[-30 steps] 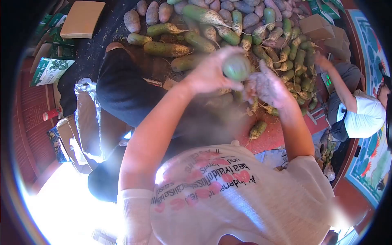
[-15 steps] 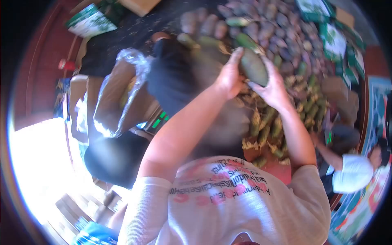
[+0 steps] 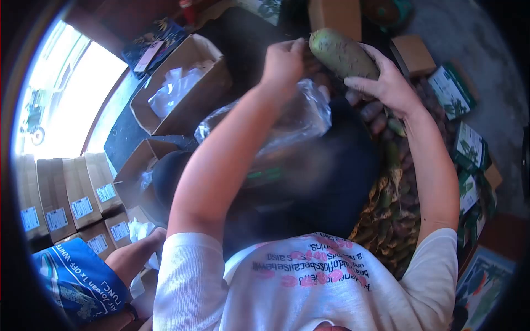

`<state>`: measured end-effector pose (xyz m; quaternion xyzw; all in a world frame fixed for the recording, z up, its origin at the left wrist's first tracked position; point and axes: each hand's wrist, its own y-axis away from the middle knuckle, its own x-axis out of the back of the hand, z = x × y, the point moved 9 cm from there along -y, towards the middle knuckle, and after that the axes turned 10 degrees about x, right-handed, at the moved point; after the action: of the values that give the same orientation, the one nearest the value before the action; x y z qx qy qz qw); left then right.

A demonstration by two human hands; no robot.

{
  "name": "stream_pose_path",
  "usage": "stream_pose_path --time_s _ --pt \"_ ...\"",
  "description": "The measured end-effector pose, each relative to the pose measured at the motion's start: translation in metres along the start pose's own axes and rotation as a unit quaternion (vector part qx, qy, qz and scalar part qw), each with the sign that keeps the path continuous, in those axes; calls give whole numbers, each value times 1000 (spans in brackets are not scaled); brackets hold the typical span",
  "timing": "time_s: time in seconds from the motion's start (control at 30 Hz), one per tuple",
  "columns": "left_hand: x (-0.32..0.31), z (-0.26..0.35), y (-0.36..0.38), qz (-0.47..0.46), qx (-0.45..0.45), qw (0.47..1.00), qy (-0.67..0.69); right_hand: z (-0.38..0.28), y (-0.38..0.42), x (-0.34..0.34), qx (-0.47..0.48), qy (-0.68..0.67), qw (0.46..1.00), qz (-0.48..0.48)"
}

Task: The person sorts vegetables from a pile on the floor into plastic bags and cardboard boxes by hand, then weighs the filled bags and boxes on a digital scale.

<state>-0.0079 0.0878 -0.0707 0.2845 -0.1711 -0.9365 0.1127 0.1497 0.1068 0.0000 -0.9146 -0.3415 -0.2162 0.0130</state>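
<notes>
A large green radish (image 3: 343,55), thick and spotted with dirt, is gripped in my right hand (image 3: 386,83), thumb below and fingers behind it. My left hand (image 3: 284,63) has curled fingers just left of the radish's tip; what they hold, if anything, is hidden. Under my left forearm lies a clear plastic bag (image 3: 314,113), apparently lining a box. Blurred green digits of a scale display (image 3: 265,175) glow below it. To the right, a heap of green radishes (image 3: 381,220) with yellowed stems borders reddish-purple roots (image 3: 375,118).
An open carton (image 3: 141,113) with plastic inside stands at left, a smaller carton (image 3: 126,171) below it. Labelled cartons (image 3: 72,185) line the lower left, near a person in blue shorts (image 3: 77,281). Green-and-white boxes (image 3: 469,144) edge the right.
The view has swung left, away from the heap. My left hand has come off the radish and closed apart from it; my right hand alone now holds it, near the plastic bag.
</notes>
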Motion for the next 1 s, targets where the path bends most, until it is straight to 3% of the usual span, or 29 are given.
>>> stream_pose_path --time_s 0.07,0.1,0.13,0.17,0.2,0.27,0.3,0.37,0.5,0.6,0.7,0.9,0.93,1.0 --pt "57 18 -30 43 5 993 -114 -9 -28 -17 16 -42 999 -26" --pt "91 32 -53 79 -96 955 -271 -16 -37 -25 13 -50 998 -33" --pt "117 33 -61 111 -181 881 -422 -16 -43 -36 3 -63 997 -41" --pt "119 48 -36 128 -104 821 -547 -15 -54 -44 43 -44 997 -55" --pt "130 47 -28 130 -93 795 -585 -19 -57 -58 18 -21 993 -119" --pt "143 46 -17 91 -72 751 -650 -26 -58 -84 74 100 971 -205" --pt "139 44 -12 62 -98 743 -659 -29 -59 -102 174 195 930 -258" --pt "133 35 6 2 -145 725 -674 -11 -51 -135 150 274 886 -343" --pt "132 44 21 56 -108 712 -692 57 -49 -199 100 358 837 -401" --pt "138 45 21 58 -120 711 -690 81 -59 -232 68 338 860 -377" --pt "147 48 28 58 -109 708 -695 82 -55 -258 296 474 793 -243" --pt "148 51 39 33 -159 697 -698 82 -54 -258 189 529 768 -307" --pt "150 55 41 30 -177 695 -697 67 -55 -246 173 522 781 -295" --pt "166 62 40 42 -161 693 -702 25 -55 -206 249 433 845 -193"
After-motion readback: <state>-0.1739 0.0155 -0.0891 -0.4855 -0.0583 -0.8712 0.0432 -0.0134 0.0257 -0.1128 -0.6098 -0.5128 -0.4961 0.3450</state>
